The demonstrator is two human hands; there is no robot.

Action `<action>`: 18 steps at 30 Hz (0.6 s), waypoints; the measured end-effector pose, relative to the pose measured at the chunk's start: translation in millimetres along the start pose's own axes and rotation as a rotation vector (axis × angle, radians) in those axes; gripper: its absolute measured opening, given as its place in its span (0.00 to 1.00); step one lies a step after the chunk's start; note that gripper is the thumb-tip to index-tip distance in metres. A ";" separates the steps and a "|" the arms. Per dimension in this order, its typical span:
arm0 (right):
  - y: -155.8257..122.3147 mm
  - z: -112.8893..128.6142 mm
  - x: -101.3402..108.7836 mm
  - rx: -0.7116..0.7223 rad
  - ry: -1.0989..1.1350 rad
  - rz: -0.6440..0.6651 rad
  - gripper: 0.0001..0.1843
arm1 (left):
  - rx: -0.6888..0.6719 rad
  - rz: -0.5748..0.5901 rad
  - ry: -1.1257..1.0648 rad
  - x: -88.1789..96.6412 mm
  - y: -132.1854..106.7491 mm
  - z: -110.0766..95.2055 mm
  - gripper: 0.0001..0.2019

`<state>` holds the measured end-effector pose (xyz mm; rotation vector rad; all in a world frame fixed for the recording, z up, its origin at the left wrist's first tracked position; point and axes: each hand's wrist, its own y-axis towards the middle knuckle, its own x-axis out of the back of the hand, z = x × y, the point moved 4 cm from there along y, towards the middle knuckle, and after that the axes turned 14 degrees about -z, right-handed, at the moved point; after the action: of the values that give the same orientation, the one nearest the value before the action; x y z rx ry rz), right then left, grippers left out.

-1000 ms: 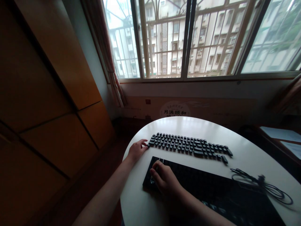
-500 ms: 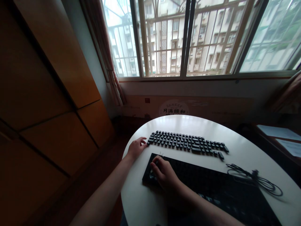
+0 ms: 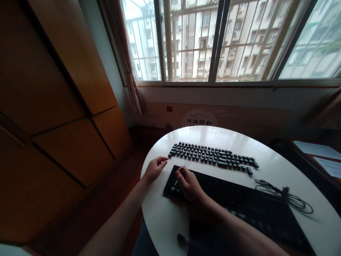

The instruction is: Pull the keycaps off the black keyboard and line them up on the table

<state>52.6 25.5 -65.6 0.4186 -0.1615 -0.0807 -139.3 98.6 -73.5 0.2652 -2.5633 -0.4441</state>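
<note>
A black keyboard base (image 3: 239, 206) lies on the white round table (image 3: 213, 137). Beyond it, loose black keycaps (image 3: 213, 156) are laid out in rows like a keyboard. My right hand (image 3: 189, 185) is closed over the base's left end and pinches a thin wire tool (image 3: 185, 165) whose prongs stick up past my fingers. My left hand (image 3: 155, 168) rests on the table at the left, its fingers loosely curled and holding nothing, just short of the keycaps' left end.
A coiled black cable (image 3: 282, 193) lies on the table to the right. A small dark object (image 3: 181, 240) sits near the table's front edge. A wooden cabinet (image 3: 61, 106) stands at the left, barred windows (image 3: 213, 39) behind, and a dark side table with papers (image 3: 319, 153) at the right.
My left hand has drawn back a little from the keycaps' left end. My right hand stays on the base's left end, with the wire tool now raised more clearly. The view tilted slightly down.
</note>
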 end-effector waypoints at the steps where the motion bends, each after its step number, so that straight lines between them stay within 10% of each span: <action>1: -0.6 0.7 -0.3 0.008 -0.020 0.017 0.14 | 0.004 0.053 -0.029 1.6 -11.0 -4.5 0.19; 11: -5.5 10.1 -1.9 0.034 -0.119 0.129 0.10 | 0.028 0.296 -0.248 20.3 -59.0 -32.9 0.12; 18: -8.1 16.2 -0.7 0.078 -0.135 0.149 0.11 | -0.204 0.437 -0.057 8.7 -63.1 -33.9 0.14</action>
<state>48.7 11.8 -54.5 0.4778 -0.3287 0.0445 -122.5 28.9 -64.8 -0.3783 -2.5062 -0.5413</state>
